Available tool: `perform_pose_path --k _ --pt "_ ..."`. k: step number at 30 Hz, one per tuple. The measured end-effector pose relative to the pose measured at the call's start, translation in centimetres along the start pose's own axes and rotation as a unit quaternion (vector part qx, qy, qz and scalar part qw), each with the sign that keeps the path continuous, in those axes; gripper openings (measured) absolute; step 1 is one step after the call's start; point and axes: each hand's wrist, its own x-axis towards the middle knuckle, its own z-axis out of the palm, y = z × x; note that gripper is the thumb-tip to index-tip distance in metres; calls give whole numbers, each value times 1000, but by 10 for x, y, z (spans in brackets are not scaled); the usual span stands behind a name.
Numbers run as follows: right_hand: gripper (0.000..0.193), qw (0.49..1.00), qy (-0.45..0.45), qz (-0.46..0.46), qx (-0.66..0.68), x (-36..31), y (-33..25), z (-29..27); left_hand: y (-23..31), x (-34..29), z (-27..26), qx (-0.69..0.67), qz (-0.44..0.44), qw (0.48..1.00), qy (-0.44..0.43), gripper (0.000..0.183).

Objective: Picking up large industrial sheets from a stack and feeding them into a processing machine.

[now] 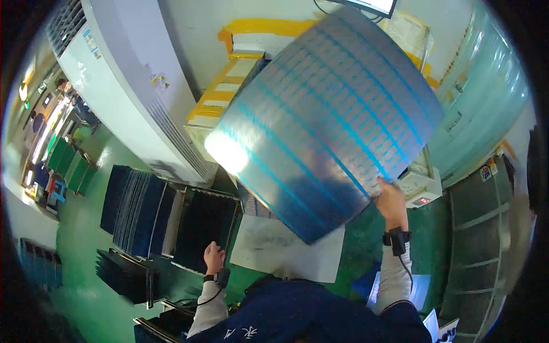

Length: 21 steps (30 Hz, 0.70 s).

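A large, shiny grey panel (320, 123) with blue lines and rows of small marks is held up tilted in front of me. My right hand (392, 204) grips it at its lower right edge, thumb on the near face. The panel bends slightly, and a bright glare covers its left corner. My left hand (214, 258) is off the panel, fingers curled in with nothing visible in them. Close by it stands a rack of dark panels (203, 226). Both wrists wear black bands with cables.
More stacked dark panels (134, 206) stand at the left, with a lower stack (121, 277) nearer. A white sheet (286, 251) lies on the green floor. A tall white cabinet (134, 91) rises behind. At the right stands a grey covered rack (477, 251). A person (80, 103) is far left.
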Motion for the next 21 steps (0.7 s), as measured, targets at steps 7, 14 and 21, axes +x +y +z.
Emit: perform_pose_path --k 7,14,21 --pt "11 968 -148 104 172 66 48 74 -2 -39 36 34 33 997 -65 38" --pt "14 942 -152 132 269 150 100 137 -16 -54 1 61 35 997 -34 35" --pt "25 947 -94 184 245 201 78 168 -11 -77 8 18 32 999 3 33"
